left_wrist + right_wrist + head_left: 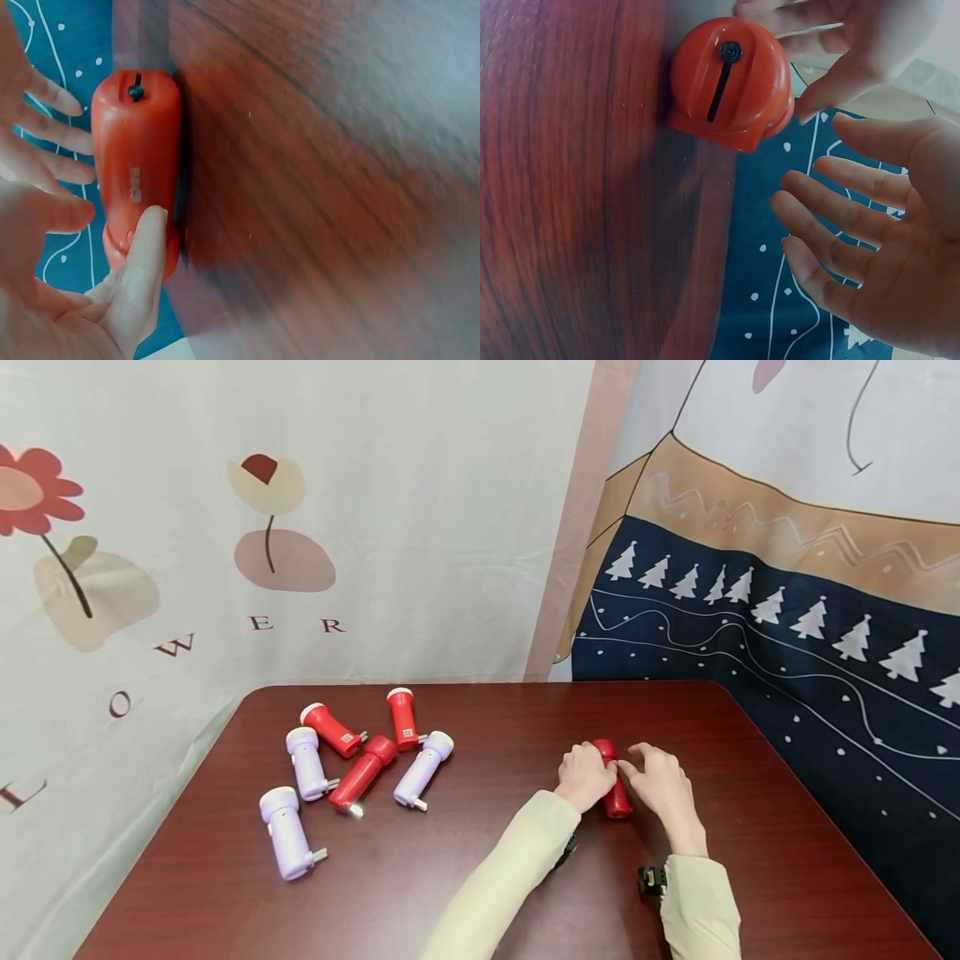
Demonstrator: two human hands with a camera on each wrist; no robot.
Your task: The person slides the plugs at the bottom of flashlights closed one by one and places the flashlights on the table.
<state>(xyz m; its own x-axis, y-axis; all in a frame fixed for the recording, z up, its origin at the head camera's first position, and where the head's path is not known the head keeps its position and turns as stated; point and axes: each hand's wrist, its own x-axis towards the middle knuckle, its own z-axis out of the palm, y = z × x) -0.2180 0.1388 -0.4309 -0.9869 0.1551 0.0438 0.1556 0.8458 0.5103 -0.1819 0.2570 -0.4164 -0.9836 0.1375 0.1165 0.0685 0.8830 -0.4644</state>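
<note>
A red flashlight lies on the right half of the table, its head toward the far edge. My left hand grips it at the head end; the left wrist view shows a finger lying along the head. At its tail, a black knob in a slot shows in the right wrist view. My right hand is just to the right of the flashlight, fingers spread and holding nothing. In the right wrist view the palm and fingers of that hand stand apart from the red body.
On the left of the brown table lie 3 red flashlights, one of them nearest the middle, and 3 lilac ones, including one at the front. Metal plug prongs stick out of their tails. A printed cloth hangs behind the table.
</note>
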